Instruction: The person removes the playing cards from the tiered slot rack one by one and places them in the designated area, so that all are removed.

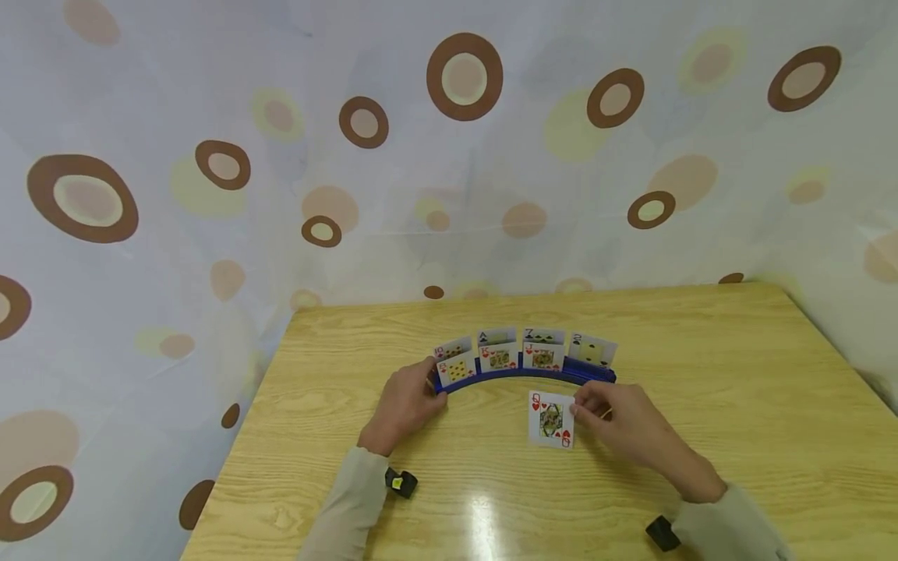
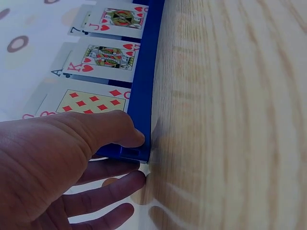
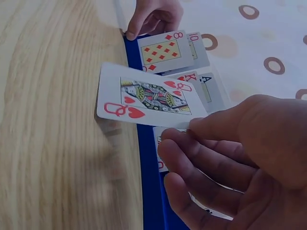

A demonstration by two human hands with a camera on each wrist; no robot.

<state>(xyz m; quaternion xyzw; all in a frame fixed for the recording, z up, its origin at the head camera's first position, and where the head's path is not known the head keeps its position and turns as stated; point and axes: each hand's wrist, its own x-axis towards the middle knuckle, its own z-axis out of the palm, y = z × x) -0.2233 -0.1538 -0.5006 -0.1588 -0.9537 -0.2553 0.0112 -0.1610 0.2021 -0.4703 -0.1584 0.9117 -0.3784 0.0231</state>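
Observation:
A curved blue card holder [image 1: 589,372] stands on the table with playing cards upright in two rows. The front row shows the eight of diamonds [image 2: 91,101], king of hearts [image 2: 108,58] and jack of hearts [image 2: 122,18]; behind them a ten [image 3: 200,52], an ace [image 3: 211,91], a seven [image 1: 543,335] and a two [image 1: 592,350] show. At the holder's left end my left hand [image 1: 407,401] grips it, thumb on the front edge. My right hand [image 1: 634,425] pinches the queen of hearts [image 1: 550,421] by one edge, face up, in front of the holder's right part.
The wood-grain table [image 1: 744,374] extends to both sides of the holder. Behind it hangs a pale cloth [image 1: 393,187] printed with brown rings and spots. A small black wrist piece [image 1: 401,483] sits by the left sleeve, another [image 1: 662,534] by the right sleeve.

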